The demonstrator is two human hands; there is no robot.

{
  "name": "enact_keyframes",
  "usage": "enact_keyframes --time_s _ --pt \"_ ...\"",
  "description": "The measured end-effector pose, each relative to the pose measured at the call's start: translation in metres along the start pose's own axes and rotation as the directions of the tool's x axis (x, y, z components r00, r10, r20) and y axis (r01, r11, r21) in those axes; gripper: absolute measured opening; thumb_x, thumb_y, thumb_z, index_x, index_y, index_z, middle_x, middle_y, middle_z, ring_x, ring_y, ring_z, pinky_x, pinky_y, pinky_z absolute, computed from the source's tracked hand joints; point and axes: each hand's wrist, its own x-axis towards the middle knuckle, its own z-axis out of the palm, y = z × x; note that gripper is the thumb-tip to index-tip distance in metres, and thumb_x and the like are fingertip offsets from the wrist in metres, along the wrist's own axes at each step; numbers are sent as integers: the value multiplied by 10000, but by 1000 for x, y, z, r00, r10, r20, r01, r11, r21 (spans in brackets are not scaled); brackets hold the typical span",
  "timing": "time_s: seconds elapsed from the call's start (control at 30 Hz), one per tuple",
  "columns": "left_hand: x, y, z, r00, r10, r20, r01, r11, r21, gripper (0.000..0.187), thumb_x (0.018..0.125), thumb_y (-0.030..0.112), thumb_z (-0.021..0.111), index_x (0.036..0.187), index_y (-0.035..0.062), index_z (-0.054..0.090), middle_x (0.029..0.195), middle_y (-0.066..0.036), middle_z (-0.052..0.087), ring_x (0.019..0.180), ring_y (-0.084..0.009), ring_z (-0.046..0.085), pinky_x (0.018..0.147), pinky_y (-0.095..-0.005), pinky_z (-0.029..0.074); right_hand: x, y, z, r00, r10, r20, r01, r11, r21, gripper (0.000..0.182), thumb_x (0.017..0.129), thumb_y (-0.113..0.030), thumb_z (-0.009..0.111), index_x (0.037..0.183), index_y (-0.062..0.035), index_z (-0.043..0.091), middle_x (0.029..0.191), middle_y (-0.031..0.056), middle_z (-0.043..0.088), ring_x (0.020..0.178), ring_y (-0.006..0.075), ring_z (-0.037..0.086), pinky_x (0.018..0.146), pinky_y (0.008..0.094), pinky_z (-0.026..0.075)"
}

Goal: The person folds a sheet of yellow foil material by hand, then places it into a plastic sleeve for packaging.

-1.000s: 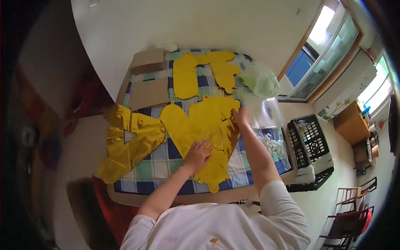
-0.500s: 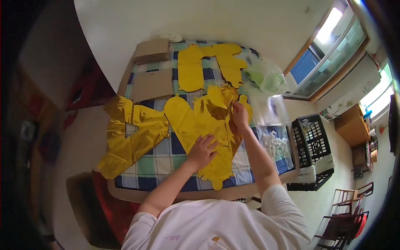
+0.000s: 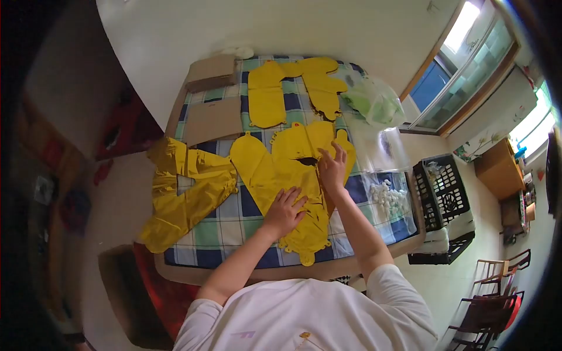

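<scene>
Flat, uninflated gold foil balloons lie overlapping in the middle of the table. My left hand [image 3: 284,214] rests on them, fingers spread and palm down. Over the right part of the upper gold foil balloon [image 3: 293,143] is my right hand [image 3: 332,168], its fingers bent and apart, at or just above the foil. A dark gap shows in that balloon beside the right fingertips. Farther back lies a second flat gold balloon [image 3: 267,96]. To the left, a crinkled, shiny gold balloon [image 3: 181,210] hangs partly over the table edge.
The table has a checked cloth [image 3: 219,234]. Brown cardboard [image 3: 213,120] and a cardboard stack [image 3: 211,73] are at the back left. Clear and green plastic bags [image 3: 374,105] and a bag of small white pieces [image 3: 389,198] lie right. A black crate [image 3: 442,190] stands beside the table.
The upper balloon's raised, folded foil now lies flatter. My right hand has let go of it, its fingers opening, and moved slightly toward me. My left hand stays in place.
</scene>
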Motion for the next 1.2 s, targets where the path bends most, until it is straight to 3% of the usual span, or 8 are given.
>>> enact_keyframes --time_s 0.27,0.37,0.57,0.67,0.7,0.8,0.9,1.2 --pt "-1 3 -1 1000 -21 4 21 999 -33 412 869 275 589 1241 102 545 1371 -144 441 1305 -318 379 1088 -501 286 4 10 2 967 -219 130 217 976 30 226 716 -16 625 902 -112 712 1142 129 572 1141 364 472 965 486 379" --pt "-4 2 6 1000 -13 8 13 1000 -28 416 866 272 591 1242 100 546 1364 -147 445 1299 -321 386 1085 -501 291 25 14 3 976 179 123 -201 959 200 292 794 -62 588 1079 -94 645 1190 174 551 1149 390 468 979 531 364" --pt "-2 -1 0 1000 13 -8 -13 1000 -15 424 866 270 586 1248 91 547 1364 -145 446 1298 -316 388 1089 -494 284 58 48 24 929 348 126 -296 904 -309 497 844 -237 618 1288 -91 449 1125 186 581 1089 347 513 884 494 421" --pt "-3 -8 15 999 24 -49 -24 1000 3 428 864 274 590 1249 92 545 1358 -141 451 1301 -313 384 1090 -493 282 61 61 40 908 411 82 -390 899 -199 474 841 -209 628 1272 -91 473 1060 164 613 1029 326 557 818 467 450" --pt "-4 -5 14 999 10 -31 -11 1000 -3 431 863 276 592 1250 93 543 1357 -141 451 1302 -312 382 1089 -493 282 62 51 30 880 428 203 -451 889 80 452 844 -194 615 1264 -93 483 1043 171 624 1007 339 569 826 456 453" --pt "1 10 -12 995 -62 72 65 997 -39 438 863 280 597 1255 96 536 1357 -141 447 1307 -309 375 1088 -493 284 66 21 1 850 325 415 -510 310 803 335 860 -88 561 1194 -67 558 1036 193 646 967 372 603 822 417 477" --pt "-2 0 1 1000 2 17 -1 1000 -28 433 867 283 593 1254 97 535 1365 -142 437 1309 -309 371 1087 -491 285 28 51 38 967 249 43 -252 934 255 322 845 -73 548 1166 -69 583 1054 171 632 926 372 574 773 469 463" --pt "0 -2 5 1000 14 -19 -13 1000 3 405 860 258 611 1226 94 546 1340 -138 462 1295 -305 389 1080 -491 290 0 5 0 928 -196 316 158 977 142 398 790 -13 556 1185 -59 588 1298 158 526 1241 331 452 1040 472 334"
